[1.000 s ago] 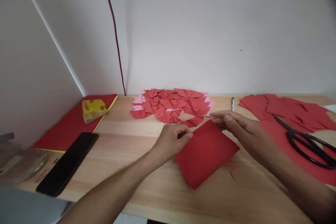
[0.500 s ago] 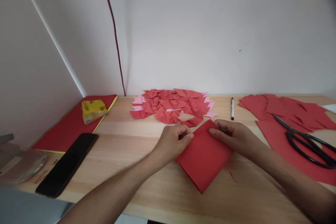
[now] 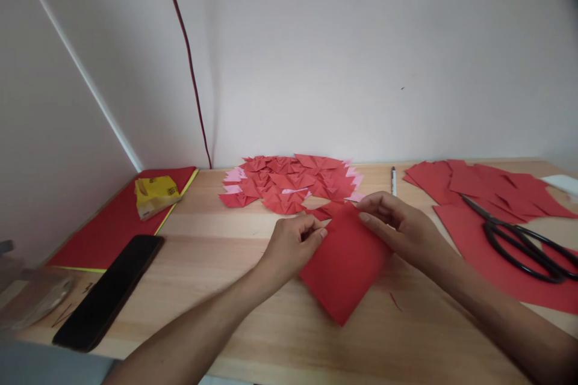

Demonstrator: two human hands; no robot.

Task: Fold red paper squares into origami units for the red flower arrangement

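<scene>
A square of red paper [image 3: 344, 264] is held tilted above the wooden table, one corner pointing toward me. My left hand [image 3: 295, 243] pinches its upper left edge between thumb and curled fingers. At the upper right edge my right hand [image 3: 391, 222] grips the sheet, thumb on the front and fingers behind, partly hidden. Just beyond the sheet's far corner lies a pile of folded red paper pieces [image 3: 289, 181], with pink paper pieces [image 3: 235, 175] showing at its sides.
Black-handled scissors [image 3: 519, 240] rest on red paper sheets [image 3: 469, 240] at the right, near a stack of cut red paper [image 3: 501, 186]. A marker [image 3: 393, 181] lies near the wall. On the left are a phone [image 3: 111, 292], a yellow packet [image 3: 157, 195] and a red folder [image 3: 103, 222].
The whole view has shifted slightly, so most things sit a little further left. Both hands still hold the red paper, and the right fingers sit slightly more raised behind its far corner.
</scene>
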